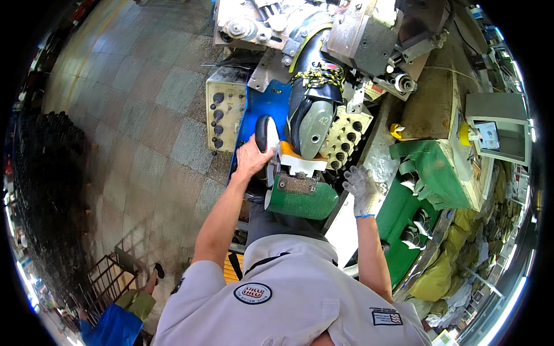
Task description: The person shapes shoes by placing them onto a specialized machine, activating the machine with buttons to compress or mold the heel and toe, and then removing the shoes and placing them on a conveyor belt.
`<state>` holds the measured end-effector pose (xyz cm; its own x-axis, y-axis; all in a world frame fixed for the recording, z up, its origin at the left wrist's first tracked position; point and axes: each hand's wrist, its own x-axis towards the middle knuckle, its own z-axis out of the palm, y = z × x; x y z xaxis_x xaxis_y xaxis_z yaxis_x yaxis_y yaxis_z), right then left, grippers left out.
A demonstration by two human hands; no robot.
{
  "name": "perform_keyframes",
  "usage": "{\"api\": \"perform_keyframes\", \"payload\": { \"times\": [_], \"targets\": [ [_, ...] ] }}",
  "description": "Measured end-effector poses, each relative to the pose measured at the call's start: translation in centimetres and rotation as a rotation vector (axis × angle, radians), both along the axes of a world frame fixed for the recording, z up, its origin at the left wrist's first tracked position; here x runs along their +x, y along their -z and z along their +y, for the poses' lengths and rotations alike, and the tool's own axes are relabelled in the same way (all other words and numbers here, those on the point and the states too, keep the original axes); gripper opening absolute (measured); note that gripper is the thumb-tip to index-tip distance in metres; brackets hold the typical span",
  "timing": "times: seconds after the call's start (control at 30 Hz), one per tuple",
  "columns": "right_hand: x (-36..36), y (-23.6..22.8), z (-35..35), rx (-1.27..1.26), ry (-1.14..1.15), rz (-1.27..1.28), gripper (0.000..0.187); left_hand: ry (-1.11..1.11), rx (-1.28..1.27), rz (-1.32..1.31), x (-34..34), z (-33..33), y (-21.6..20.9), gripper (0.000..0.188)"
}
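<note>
A dark shoe upper with black-and-yellow laces (317,75) sits in the shoe machine (369,34) in front of me, stretched over a grey last (316,124). The last's heel end points toward me, against an orange and white heel rest (300,161). Just left of it, my bare left hand (254,158) is closed around a black-and-white shoe piece (266,135) held upright; its lower part is partly hidden. My right hand (362,187), in a pale knitted glove, is raised right of the green cylinder (303,199), its fingers spread and holding nothing.
Cream control boxes with black knobs (226,109) flank the machine's blue plate (268,104). On my right runs a green belt (404,230) carrying several black-and-white shoes (412,236), below a green cloth (430,170). Someone in blue (118,326) is behind at the left.
</note>
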<state>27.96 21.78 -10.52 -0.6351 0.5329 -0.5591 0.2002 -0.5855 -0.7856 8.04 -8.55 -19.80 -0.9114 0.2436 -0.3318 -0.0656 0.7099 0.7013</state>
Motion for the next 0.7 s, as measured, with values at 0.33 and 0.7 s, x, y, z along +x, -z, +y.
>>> {"api": "perform_keyframes", "payload": {
  "times": [0.33, 0.7],
  "targets": [
    [-3.4, -12.8, -6.0, 0.128, -0.254, 0.210, 0.077, -0.110, 0.206, 0.018, 2.9, -7.7, -23.9, 0.045],
    [-1.0, -9.2, -2.8, -0.280, 0.047, 0.544, 0.042, 0.400, 0.287, 0.138, 8.7, 13.6, -31.1, 0.035]
  ]
}}
